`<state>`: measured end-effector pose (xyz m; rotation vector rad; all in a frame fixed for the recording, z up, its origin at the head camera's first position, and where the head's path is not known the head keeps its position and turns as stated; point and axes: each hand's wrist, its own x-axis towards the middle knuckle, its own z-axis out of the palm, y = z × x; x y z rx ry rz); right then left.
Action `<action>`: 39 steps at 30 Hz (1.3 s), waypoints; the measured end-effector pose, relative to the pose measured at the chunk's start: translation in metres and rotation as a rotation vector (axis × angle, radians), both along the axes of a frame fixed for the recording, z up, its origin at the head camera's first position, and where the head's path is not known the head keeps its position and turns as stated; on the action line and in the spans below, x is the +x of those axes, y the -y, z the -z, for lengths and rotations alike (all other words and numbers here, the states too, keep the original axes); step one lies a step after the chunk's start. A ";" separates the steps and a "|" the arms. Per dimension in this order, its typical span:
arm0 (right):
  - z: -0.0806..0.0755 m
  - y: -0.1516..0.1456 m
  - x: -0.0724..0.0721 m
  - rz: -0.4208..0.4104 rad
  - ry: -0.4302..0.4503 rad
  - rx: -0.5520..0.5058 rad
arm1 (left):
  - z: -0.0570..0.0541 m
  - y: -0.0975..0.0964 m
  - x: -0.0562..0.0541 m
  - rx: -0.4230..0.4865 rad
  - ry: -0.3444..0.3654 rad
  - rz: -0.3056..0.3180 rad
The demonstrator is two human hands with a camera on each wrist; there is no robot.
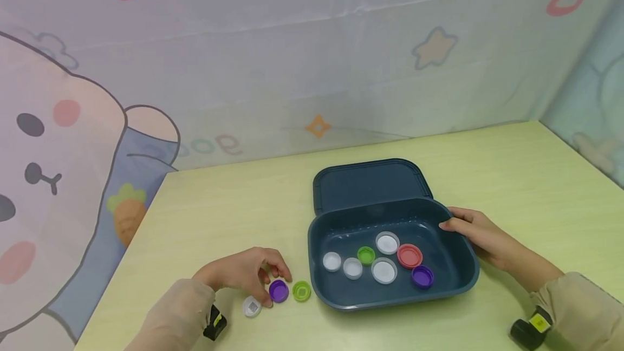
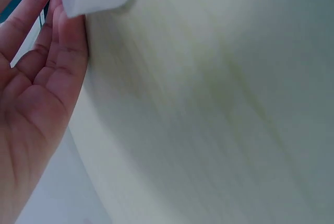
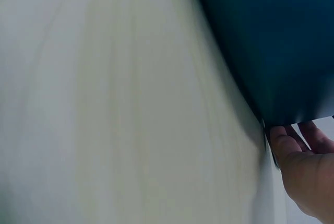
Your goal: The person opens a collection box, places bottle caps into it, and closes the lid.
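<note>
In the head view my left hand (image 1: 246, 272) is at a purple bottle cap (image 1: 279, 291) on the table, pinching it with the thumb at its left and a finger at its upper right. A white cap (image 1: 252, 306) lies beside the thumb, and a green cap (image 1: 301, 291) lies to the right. My right hand (image 1: 482, 234) grips the right end of a dark blue box (image 1: 458, 264), thumb over the rim and fingers outside. Inside the box are several caps: white, green, a red one (image 1: 410, 256) and another purple one (image 1: 422, 277).
A dark blue lid (image 1: 372, 183) lies behind the box, touching or under its back rim. The pale yellow table (image 1: 234, 210) meets a printed cloth (image 1: 273, 69) at the back.
</note>
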<state>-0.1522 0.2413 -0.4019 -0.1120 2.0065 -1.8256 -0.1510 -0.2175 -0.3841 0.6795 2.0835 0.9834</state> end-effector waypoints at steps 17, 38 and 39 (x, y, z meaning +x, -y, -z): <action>-0.002 0.002 0.000 0.010 0.014 -0.005 | -0.005 0.001 0.004 0.028 0.010 -0.005; -0.003 0.001 0.001 0.018 0.016 0.011 | -0.020 0.004 0.001 0.039 0.016 -0.034; -0.003 0.001 0.000 0.018 0.017 0.010 | -0.022 0.003 0.001 0.032 0.007 -0.031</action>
